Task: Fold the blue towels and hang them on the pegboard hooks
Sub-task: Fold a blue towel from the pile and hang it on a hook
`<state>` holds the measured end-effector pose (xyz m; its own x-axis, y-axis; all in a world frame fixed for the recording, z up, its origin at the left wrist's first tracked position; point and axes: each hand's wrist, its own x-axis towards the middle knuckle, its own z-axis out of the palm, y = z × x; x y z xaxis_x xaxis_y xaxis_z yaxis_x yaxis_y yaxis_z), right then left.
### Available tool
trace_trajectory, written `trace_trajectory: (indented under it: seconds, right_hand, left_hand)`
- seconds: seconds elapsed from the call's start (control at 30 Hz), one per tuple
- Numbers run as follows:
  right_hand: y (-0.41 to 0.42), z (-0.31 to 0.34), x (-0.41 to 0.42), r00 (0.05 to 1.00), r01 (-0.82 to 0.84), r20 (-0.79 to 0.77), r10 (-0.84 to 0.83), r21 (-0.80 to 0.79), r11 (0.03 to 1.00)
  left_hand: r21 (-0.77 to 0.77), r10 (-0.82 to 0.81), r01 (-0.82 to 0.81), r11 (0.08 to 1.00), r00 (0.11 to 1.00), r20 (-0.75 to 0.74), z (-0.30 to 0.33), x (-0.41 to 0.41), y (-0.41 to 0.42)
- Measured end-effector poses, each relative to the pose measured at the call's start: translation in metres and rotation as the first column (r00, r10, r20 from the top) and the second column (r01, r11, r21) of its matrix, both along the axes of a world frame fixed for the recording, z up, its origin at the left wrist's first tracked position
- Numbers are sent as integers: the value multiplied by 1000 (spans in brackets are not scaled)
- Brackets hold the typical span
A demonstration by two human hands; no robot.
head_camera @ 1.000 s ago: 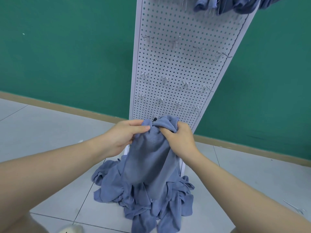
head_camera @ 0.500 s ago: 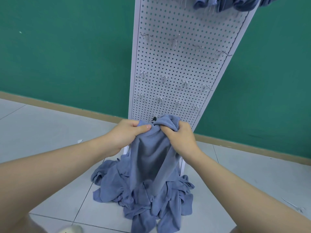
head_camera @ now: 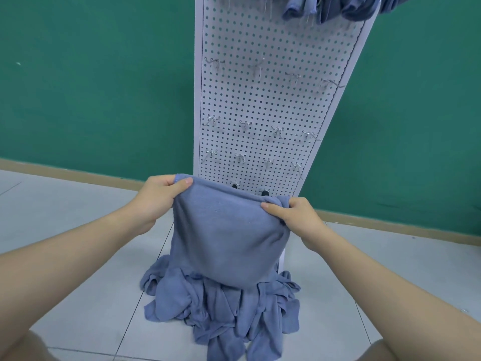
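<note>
I hold a blue towel [head_camera: 229, 235] spread out in front of me by its top edge. My left hand [head_camera: 158, 196] pinches the top left corner and my right hand [head_camera: 291, 217] grips the top right corner. The towel hangs down over a heap of more blue towels [head_camera: 223, 308] on the floor. Behind stands the white pegboard [head_camera: 265, 105] with rows of bare metal hooks [head_camera: 277, 131]. Several blue towels [head_camera: 335, 7] hang at its top edge, cut off by the frame.
A green wall [head_camera: 91, 82] with a tan skirting board runs behind the pegboard. The floor is pale grey tile [head_camera: 78, 204]. A loose metal hook [head_camera: 466, 311] lies on the floor at the far right.
My hands have moved apart, left hand to the left and right hand to the right. The towel, bunched between them before, is now stretched out flat.
</note>
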<state>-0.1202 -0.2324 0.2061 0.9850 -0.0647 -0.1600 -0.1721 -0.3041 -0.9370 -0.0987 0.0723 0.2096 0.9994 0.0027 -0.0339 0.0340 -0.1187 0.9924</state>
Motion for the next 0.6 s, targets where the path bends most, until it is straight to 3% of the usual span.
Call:
trace_trajectory:
  seconds: [0.33,0.6]
  right_hand:
    - [-15,4,10,988,103,-138,-72,233,967]
    - [-31,5,12,983,161,-127,-134,236,958]
  left_hand:
    - [-28,64,-64,998,998,-4,2,4,7]
    - [-26,138,-139,990,990,-23,7,5,18]
